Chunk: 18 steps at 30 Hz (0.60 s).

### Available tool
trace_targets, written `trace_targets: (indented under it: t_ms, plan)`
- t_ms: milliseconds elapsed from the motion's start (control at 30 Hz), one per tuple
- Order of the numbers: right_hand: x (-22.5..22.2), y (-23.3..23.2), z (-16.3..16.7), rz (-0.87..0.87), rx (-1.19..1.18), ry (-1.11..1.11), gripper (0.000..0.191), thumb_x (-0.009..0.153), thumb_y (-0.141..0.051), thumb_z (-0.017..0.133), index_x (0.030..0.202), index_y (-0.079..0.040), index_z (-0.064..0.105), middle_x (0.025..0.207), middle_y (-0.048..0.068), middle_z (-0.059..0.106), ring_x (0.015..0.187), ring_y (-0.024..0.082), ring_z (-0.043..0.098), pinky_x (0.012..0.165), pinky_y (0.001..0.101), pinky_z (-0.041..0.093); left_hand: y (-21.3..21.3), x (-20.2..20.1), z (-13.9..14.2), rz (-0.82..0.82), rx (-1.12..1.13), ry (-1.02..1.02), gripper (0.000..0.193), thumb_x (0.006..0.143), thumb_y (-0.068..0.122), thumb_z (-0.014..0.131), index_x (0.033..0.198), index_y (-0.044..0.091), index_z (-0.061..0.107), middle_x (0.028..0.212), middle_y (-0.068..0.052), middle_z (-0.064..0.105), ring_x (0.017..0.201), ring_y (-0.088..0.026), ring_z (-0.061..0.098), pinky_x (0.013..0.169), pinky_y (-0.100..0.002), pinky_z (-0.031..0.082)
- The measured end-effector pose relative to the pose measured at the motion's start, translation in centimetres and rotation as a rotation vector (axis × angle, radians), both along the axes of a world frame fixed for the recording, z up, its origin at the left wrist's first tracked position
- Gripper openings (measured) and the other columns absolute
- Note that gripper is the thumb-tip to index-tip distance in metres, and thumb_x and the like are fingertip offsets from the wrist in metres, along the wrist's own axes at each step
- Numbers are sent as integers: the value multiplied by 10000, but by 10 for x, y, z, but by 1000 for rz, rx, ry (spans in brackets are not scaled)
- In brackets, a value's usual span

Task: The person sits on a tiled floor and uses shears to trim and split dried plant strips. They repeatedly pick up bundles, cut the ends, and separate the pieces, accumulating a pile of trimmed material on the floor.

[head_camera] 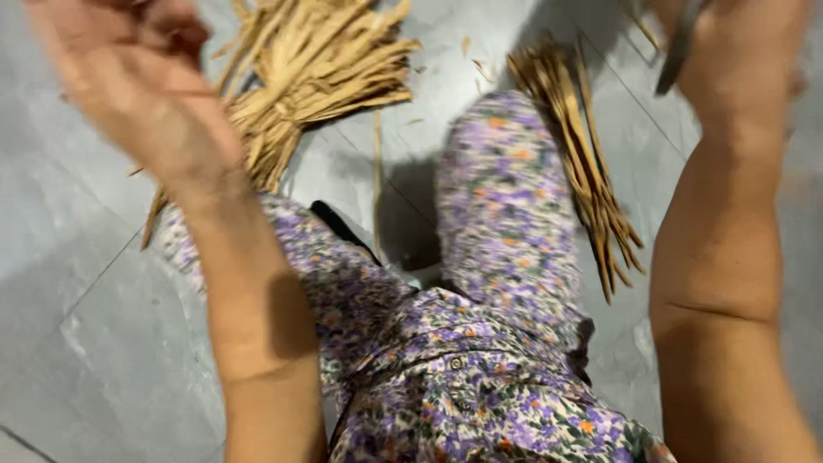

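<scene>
Seen from the head camera, a person in purple floral clothing [480,377] sits on a grey tiled floor [77,283] with both bare arms raised. The left hand [129,81], blurred by motion, shows a loosely open palm with fingers slightly curled; nothing can be made out in its grasp. It hovers in front of a pile of pale dried strips [309,73] heaped on the floor. The right hand [741,51], cut off by the top edge of the frame, appears closed around a dark blade-like tool [677,51]. Between the raised knee [506,171] and the right forearm, a darker bundle of strips [583,163] lies fanned across the tiles.
</scene>
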State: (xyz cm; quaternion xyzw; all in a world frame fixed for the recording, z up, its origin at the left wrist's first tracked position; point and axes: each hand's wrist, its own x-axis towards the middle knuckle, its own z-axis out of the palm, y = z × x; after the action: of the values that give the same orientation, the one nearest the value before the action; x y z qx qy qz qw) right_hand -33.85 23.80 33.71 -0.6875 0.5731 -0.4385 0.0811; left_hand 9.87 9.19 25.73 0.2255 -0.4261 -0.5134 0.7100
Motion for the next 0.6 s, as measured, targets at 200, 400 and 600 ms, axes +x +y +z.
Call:
trace_targets:
  t_ms: [200, 400, 600]
  plan:
    - [-67, 20, -152, -415, 443, -173, 256, 1083, 1, 618, 1330, -57, 584, 994, 61, 700, 885, 143, 692, 729, 324, 574, 17, 5, 2, 29, 178, -31, 438, 1162, 308, 593, 1429, -37, 551, 1067, -176, 653, 768, -229, 583, 684, -303, 455]
    - [-98, 30, -279, -831, 737, -15, 267, 1195, -277, 436, 1108, -155, 657, 935, 131, 734, 862, 333, 680, 778, 475, 492, 23, 8, 3, 40, 267, -119, 443, 1153, 324, 560, 1417, -29, 527, 1076, -161, 625, 772, -223, 588, 716, -295, 476]
    - [-75, 28, -319, -840, 826, 200, 604, 804, -394, 836, 1248, -116, 535, 1147, 241, 607, 1096, 461, 587, 832, 605, 437, 20, -8, -1, 53, 257, -168, 433, 1160, 326, 574, 1386, -40, 527, 1066, -174, 619, 776, -221, 591, 727, -315, 504]
